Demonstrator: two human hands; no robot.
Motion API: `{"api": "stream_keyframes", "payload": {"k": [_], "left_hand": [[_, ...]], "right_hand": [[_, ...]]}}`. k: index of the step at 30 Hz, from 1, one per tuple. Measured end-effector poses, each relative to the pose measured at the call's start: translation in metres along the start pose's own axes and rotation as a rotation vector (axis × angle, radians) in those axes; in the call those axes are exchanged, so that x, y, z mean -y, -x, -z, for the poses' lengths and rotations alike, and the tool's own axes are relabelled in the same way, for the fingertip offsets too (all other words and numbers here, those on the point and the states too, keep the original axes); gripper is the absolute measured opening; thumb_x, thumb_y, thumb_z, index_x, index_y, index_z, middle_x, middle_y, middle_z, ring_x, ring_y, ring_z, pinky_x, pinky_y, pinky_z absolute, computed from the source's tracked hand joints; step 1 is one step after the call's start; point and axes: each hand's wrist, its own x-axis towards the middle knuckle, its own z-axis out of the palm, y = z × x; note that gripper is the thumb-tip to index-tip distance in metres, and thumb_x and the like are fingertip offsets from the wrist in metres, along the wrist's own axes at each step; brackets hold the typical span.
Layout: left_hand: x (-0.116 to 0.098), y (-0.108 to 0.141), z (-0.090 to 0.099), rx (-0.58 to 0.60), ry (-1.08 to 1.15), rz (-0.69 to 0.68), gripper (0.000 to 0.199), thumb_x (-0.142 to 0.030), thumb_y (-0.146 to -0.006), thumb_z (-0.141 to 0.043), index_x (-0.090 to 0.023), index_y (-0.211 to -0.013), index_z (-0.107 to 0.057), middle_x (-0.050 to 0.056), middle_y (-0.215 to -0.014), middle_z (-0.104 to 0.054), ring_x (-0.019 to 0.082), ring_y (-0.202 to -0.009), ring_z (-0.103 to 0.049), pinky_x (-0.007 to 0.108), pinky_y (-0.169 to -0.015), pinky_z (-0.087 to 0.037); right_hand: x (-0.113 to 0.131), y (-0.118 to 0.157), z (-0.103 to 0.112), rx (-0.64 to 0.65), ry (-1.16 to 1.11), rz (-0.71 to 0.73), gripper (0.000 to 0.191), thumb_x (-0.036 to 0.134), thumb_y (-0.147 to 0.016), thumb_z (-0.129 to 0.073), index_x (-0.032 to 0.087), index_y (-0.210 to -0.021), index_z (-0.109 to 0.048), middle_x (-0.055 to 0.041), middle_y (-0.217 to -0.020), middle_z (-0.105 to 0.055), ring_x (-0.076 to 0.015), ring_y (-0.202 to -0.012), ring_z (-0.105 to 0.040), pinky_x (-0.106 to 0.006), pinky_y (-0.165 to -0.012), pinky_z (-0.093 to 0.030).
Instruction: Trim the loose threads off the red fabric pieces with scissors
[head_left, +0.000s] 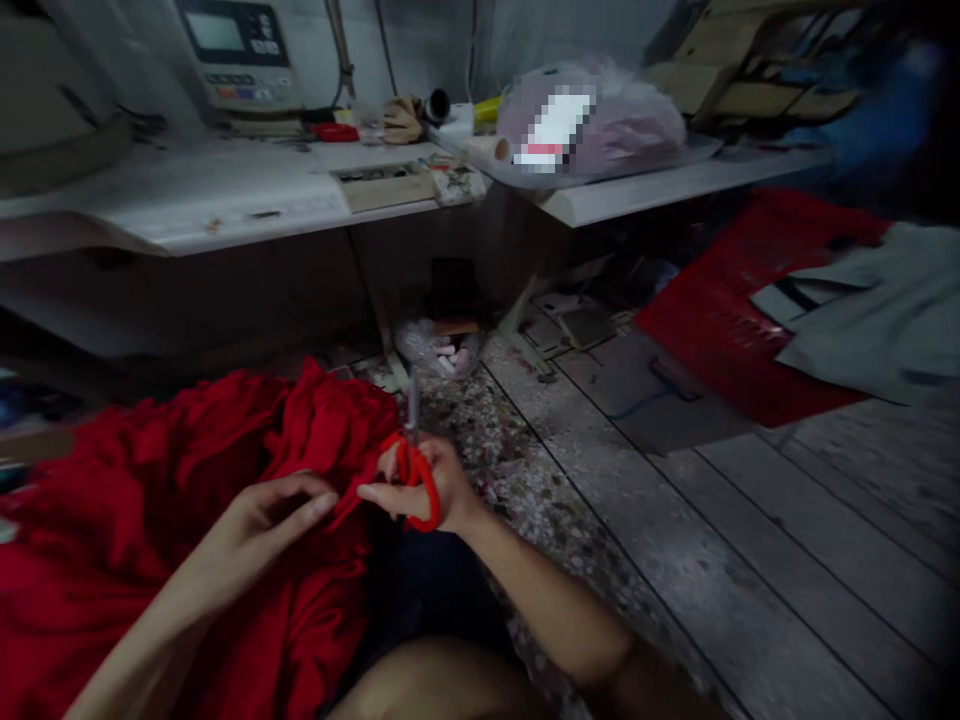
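Red cloth (172,500) heaped near left, its edge running far beside the blades. Right hand (442,490): fingers curled through the loops of red-handled scissors (411,465), points upright, tips far. Left hand (255,530), nearer the cloth: thumb and fingers pinching a fold.

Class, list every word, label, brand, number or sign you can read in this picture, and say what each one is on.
Control panel with a screen and keys: too small and blurred to read.
White label on the plastic bag: pixelated, unreadable.
No other text can be made out.
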Motion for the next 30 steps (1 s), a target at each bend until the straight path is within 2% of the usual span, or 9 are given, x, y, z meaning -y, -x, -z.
{"api": "stream_keyframes", "payload": {"k": [3,5,8,11,15,21,24,26,30], "left_hand": [[-0.012,-0.008,0.0,0.146,0.001,-0.094,0.03,-0.044,-0.092,-0.067,-0.018,-0.104,-0.074,0.008,-0.109,-0.073,0.023,-0.102,-0.066,0.029,-0.093,-0.051],[-0.015,-0.012,0.0,0.192,0.053,-0.104,0.029,-0.043,-0.09,-0.069,-0.015,-0.096,-0.074,0.007,-0.096,-0.072,0.019,-0.091,-0.065,0.026,-0.085,-0.05],[-0.016,-0.013,0.0,0.224,0.206,-0.02,0.032,-0.043,-0.086,-0.074,-0.012,-0.084,-0.068,0.001,-0.075,-0.063,0.012,-0.068,-0.055,0.022,-0.066,-0.044],[-0.019,-0.01,-0.003,0.141,0.24,-0.062,0.031,-0.041,-0.085,-0.076,-0.011,-0.083,-0.069,0.003,-0.078,-0.064,0.013,-0.071,-0.055,0.023,-0.069,-0.044],[-0.025,-0.006,-0.005,-0.05,0.137,-0.201,0.025,-0.037,-0.089,-0.072,-0.012,-0.092,-0.075,0.007,-0.091,-0.067,0.016,-0.085,-0.059,0.026,-0.081,-0.045],[-0.028,-0.008,-0.005,0.119,0.286,-0.091,0.031,-0.04,-0.085,-0.076,-0.01,-0.081,-0.07,0.001,-0.075,-0.06,0.011,-0.067,-0.052,0.022,-0.064,-0.042],[-0.024,-0.008,-0.002,0.006,0.352,-0.053,0.032,-0.041,-0.083,-0.078,-0.01,-0.078,-0.071,-0.001,-0.071,-0.058,0.008,-0.062,-0.048,0.021,-0.061,-0.038],[-0.02,-0.006,0.0,-0.058,0.401,-0.02,0.031,-0.041,-0.081,-0.08,-0.011,-0.078,-0.072,-0.001,-0.071,-0.06,0.008,-0.061,-0.049,0.021,-0.062,-0.039],[-0.011,-0.002,-0.005,-0.076,0.452,0.006,0.031,-0.04,-0.078,-0.083,-0.01,-0.079,-0.074,0.001,-0.072,-0.063,0.009,-0.063,-0.052,0.022,-0.064,-0.04]], "right_hand": [[-0.002,0.008,0.008,0.031,0.11,0.061,0.033,0.029,-0.066,-0.089,0.019,-0.064,-0.057,0.0021,-0.07,-0.062,-0.0113,-0.054,-0.057,-0.022,-0.05,-0.046],[-0.005,0.011,0.013,0.013,0.194,0.078,0.029,0.027,-0.067,-0.087,0.019,-0.065,-0.059,0.0,-0.077,-0.066,-0.0122,-0.058,-0.059,-0.022,-0.053,-0.048],[-0.009,0.013,0.017,-0.006,0.241,0.03,0.029,0.031,-0.074,-0.082,0.02,-0.065,-0.057,-0.0032,-0.08,-0.07,-0.0154,-0.061,-0.063,-0.026,-0.057,-0.052],[-0.01,0.013,0.018,-0.038,0.201,-0.001,0.031,0.034,-0.074,-0.082,0.021,-0.069,-0.054,-0.0046,-0.081,-0.072,-0.0178,-0.062,-0.066,-0.027,-0.056,-0.054],[-0.006,0.011,0.015,-0.061,0.218,-0.019,0.035,0.039,-0.073,-0.083,0.021,-0.069,-0.053,-0.0042,-0.078,-0.071,-0.0137,-0.05,-0.06,-0.024,-0.045,-0.048],[-0.001,0.008,0.011,-0.094,0.218,-0.074,0.044,0.047,-0.071,-0.087,0.02,-0.069,-0.052,-0.0024,-0.072,-0.07,-0.0094,-0.043,-0.053,-0.022,-0.042,-0.043],[-0.005,0.017,0.021,-0.112,0.226,-0.125,0.045,0.049,-0.071,-0.088,0.021,-0.076,-0.053,0.0046,-0.057,-0.059,-0.0095,-0.04,-0.049,-0.021,-0.041,-0.039],[-0.01,0.029,0.031,-0.066,0.263,-0.148,0.043,0.053,-0.078,-0.082,0.021,-0.079,-0.053,0.0065,-0.054,-0.054,-0.0103,-0.043,-0.049,-0.022,-0.044,-0.039],[-0.019,0.058,0.042,0.179,0.432,-0.16,0.039,0.059,-0.093,-0.064,0.02,-0.091,-0.057,-0.0007,-0.075,-0.064,-0.0158,-0.067,-0.059,-0.027,-0.064,-0.047]]}}
